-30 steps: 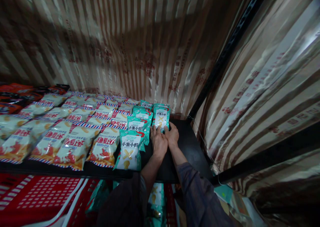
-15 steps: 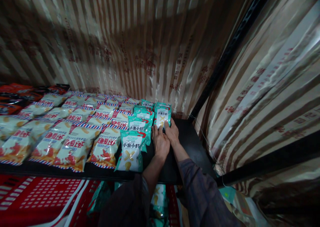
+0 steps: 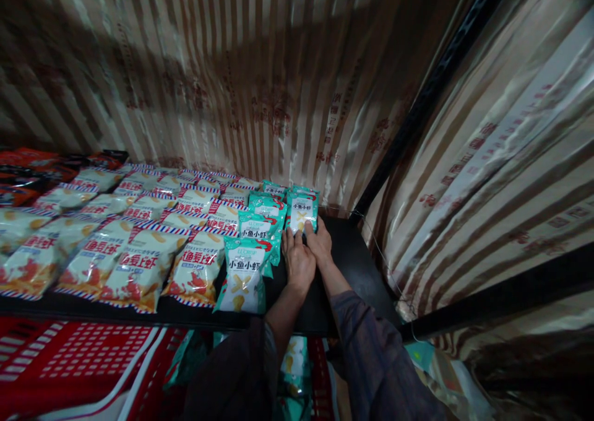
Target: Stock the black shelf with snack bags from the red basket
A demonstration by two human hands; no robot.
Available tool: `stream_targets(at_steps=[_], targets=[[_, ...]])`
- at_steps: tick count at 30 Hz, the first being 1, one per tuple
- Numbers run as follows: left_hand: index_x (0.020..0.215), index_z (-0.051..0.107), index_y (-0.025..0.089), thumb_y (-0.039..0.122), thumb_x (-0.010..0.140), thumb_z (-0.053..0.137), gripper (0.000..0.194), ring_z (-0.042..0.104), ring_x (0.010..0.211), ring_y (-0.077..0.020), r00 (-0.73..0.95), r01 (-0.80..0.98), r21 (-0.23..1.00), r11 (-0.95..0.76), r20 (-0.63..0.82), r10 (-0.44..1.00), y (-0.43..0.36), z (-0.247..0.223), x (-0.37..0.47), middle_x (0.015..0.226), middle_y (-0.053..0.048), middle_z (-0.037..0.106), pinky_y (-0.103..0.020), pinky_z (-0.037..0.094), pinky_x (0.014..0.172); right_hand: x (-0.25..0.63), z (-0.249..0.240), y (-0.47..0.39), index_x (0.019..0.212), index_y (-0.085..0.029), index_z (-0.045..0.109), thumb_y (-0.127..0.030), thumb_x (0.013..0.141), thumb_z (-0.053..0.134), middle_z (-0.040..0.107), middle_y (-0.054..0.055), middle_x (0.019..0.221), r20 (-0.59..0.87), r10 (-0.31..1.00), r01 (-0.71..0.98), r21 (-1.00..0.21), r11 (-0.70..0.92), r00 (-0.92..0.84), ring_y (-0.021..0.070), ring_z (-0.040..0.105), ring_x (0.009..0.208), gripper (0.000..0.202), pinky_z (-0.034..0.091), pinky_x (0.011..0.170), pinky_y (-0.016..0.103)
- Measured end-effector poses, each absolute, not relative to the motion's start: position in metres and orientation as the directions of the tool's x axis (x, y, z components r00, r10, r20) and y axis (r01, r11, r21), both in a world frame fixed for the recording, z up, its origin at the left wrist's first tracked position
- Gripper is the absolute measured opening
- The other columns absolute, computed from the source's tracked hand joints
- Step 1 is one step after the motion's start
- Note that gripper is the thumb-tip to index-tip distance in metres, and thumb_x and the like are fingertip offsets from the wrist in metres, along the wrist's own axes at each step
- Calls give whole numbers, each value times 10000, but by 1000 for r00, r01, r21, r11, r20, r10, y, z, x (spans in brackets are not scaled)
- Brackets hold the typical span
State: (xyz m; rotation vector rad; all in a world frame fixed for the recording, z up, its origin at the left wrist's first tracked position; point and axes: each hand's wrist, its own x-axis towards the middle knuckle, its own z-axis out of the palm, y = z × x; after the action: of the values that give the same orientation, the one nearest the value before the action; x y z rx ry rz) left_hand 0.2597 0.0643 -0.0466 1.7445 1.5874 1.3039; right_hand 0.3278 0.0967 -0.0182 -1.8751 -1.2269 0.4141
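Note:
A teal-and-white snack bag (image 3: 302,208) leans back near the far right end of the black shelf (image 3: 355,278). My left hand (image 3: 299,263) has its fingers on the bag's lower left part. My right hand (image 3: 320,243) grips the lower right corner, thumb on the front and fingers mostly hidden behind. Another teal bag (image 3: 304,190) shows just behind the held one. Left of my hands runs a front-to-back row of matching teal bags, the nearest snack bag (image 3: 241,278) standing at the shelf's front edge.
White-and-orange snack bags (image 3: 139,266) fill the shelf's left side, with dark red-and-black packs (image 3: 28,167) beyond. Below is a red basket (image 3: 93,353) and more teal bags (image 3: 294,368). A black post (image 3: 394,142), thin wire and striped curtain (image 3: 278,68) border the shelf.
Both hands stay on the same teal bag with almost no movement. The view has shifted very slightly.

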Motion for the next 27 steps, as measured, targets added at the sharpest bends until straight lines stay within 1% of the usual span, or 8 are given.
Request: stream_targets(at_steps=[3,6,10,13,16,18,23,27], targets=[[1281,564,76,39,788,398,522,227,1453,-286,-100,529,814,-239,339,935,64,-47,260,1466,-157,445,-478,221,1191,329,-20,97,1321,-227,516,-403,908,445,672,69,1202,168,868,578,-801,-156,467,214,628,1083,455,457,968,346],[1290,554,59,33,794,394,521,219,1453,-297,-92,540,807,-239,339,936,64,-46,260,1467,-175,437,-493,214,1190,329,-21,96,1344,-216,498,-408,902,452,653,78,1245,161,860,549,-821,-155,484,217,612,1129,483,444,998,354],[1254,576,75,28,797,392,495,225,1452,-293,-96,521,813,-260,359,928,64,-46,259,1460,-173,446,-503,233,1181,328,-21,92,1378,-149,463,-387,900,450,581,131,1348,160,835,527,-832,-173,527,234,548,1237,534,393,1065,372],[1220,594,95,14,785,394,485,243,1449,-274,-97,489,819,-300,393,914,64,-46,259,1444,-158,469,-493,252,1179,327,-21,86,1357,-105,484,-345,902,430,558,156,1368,174,817,536,-823,-186,550,234,526,1265,517,377,1079,360],[1179,614,117,11,777,403,466,313,1421,-255,-55,463,810,-361,432,900,58,-45,258,1413,-135,509,-479,284,1172,328,-19,76,1281,-107,553,-303,889,431,611,154,1297,207,788,546,-817,-187,580,224,567,1211,455,405,1052,346],[1157,624,111,9,780,398,452,376,1388,-245,-24,458,808,-370,427,904,51,-42,256,1380,-137,539,-457,309,1164,328,-17,67,1208,-118,604,-282,876,439,645,144,1242,237,777,552,-818,-165,584,220,593,1166,405,422,1032,338],[1130,643,104,15,794,400,424,495,1296,-233,38,453,828,-330,352,935,21,-25,242,1300,-145,604,-417,355,1139,319,-10,37,1023,-145,684,-243,852,432,704,108,1114,267,803,544,-835,-83,533,197,637,1065,320,448,993,312],[1159,630,119,15,814,385,436,583,1183,-215,94,434,849,-301,290,952,-12,-10,221,1230,-128,649,-384,425,1071,299,-7,4,976,-137,697,-263,844,441,719,110,1067,261,817,449,-893,2,515,185,654,1014,315,466,965,297]])
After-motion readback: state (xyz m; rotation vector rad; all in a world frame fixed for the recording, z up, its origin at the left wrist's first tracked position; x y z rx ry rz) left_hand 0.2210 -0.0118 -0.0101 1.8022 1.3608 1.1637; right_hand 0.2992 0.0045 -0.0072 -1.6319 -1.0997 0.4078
